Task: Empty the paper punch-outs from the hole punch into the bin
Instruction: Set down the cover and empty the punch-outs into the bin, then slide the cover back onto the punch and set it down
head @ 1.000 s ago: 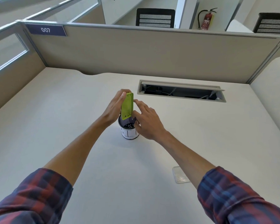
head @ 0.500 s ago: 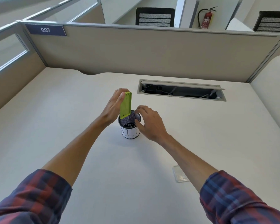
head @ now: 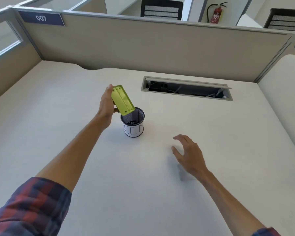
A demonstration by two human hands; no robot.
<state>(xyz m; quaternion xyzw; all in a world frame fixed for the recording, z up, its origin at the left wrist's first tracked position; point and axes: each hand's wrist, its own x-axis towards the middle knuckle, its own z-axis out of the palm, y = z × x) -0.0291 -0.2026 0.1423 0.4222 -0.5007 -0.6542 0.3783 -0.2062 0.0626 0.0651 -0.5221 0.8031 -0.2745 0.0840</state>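
My left hand (head: pixel 106 104) holds the lime-green hole punch (head: pixel 122 99) tilted, its underside facing me and its lower end over the rim of the bin. The bin (head: pixel 134 130) is a small black mesh cup with a white paper label, standing on the desk. Small white punch-outs lie at its bottom. My right hand (head: pixel 188 153) hovers low over the desk to the right of the bin, fingers spread, holding nothing. A faint clear plastic cover (head: pixel 186 174) lies on the desk partly under that hand.
The pale desk (head: pixel 58 125) is walled by beige partitions on three sides. An open cable slot (head: pixel 186 88) sits in the desk behind the bin. A rounded panel (head: pixel 286 92) stands at the right edge.
My right hand left the bin and pulled back toward me and to the right. My left hand tilted the hole punch so its underside now faces me.
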